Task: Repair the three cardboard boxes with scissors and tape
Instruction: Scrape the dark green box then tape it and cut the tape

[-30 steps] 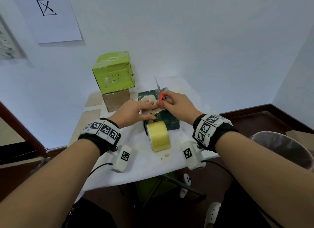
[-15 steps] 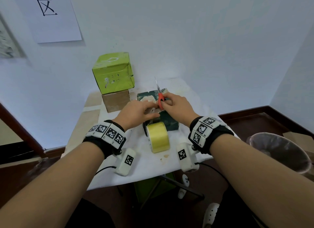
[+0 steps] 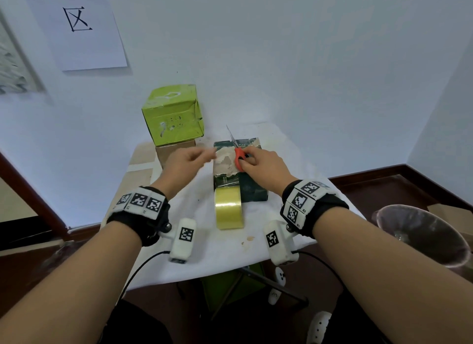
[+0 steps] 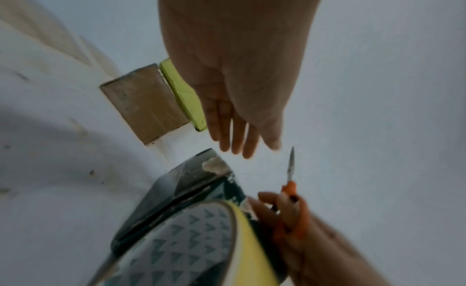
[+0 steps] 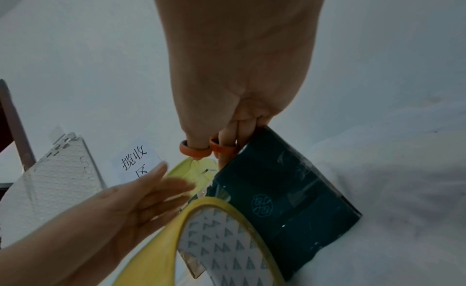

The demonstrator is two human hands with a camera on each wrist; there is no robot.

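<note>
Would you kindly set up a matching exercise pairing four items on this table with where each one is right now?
Things:
1. scissors
2. tape roll
3. lime-green box
4. brown cardboard box

Places:
A. underneath another box
B. on edge against the near side of the dark green box
C. gripped in the right hand
D. stacked on top of another box

Pairs: 1-C, 2-B, 3-D, 4-A

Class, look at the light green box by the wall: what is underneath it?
The light green box sits on a brown cardboard box, only partly visible; the left hand covers part of its front. Its top is hidden.
</note>
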